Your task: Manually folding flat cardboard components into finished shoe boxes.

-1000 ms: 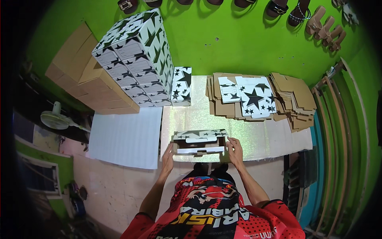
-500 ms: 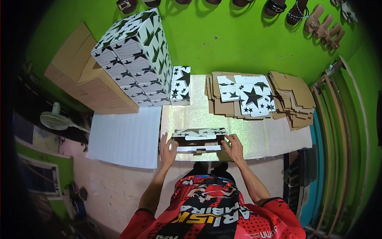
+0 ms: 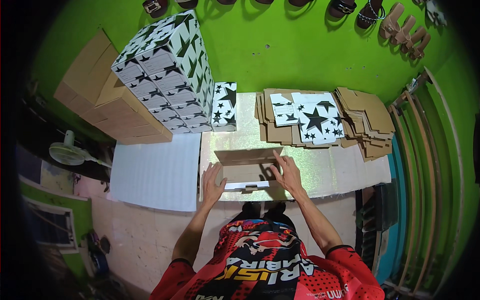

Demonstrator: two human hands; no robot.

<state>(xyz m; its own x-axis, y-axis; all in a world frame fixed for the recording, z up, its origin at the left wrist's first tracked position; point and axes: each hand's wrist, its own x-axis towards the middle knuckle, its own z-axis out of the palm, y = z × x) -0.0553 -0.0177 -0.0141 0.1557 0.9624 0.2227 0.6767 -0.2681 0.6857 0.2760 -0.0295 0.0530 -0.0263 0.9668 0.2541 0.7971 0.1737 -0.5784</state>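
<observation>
A cardboard box [image 3: 245,171] stands before me with its lid [image 3: 245,157] raised at the back, showing plain brown inside. A white strip [image 3: 247,186] edges its front wall. My left hand [image 3: 213,183] lies against the left side, fingers stretched and thumb apart by the front corner. At the right side is my right hand [image 3: 288,175], fingers spread; its fingertips reach the lid's right edge and its thumb extends over the inside. Whether the fingertips press on the card I cannot tell. The box's outer faces are mostly hidden.
Stacked star-printed boxes [image 3: 172,75] rise at the back left beside brown cartons [image 3: 130,115]. One more star-printed box [image 3: 224,106] stands nearby. Flat cardboard blanks [image 3: 362,117], with a star-printed blank [image 3: 317,120] on top, lie at the back right. White sheeting [image 3: 155,172] covers the left side.
The lid has swung up and back, baring the inside. My right hand has turned inward with its fingers spread; my left hand has shifted slightly along the left side.
</observation>
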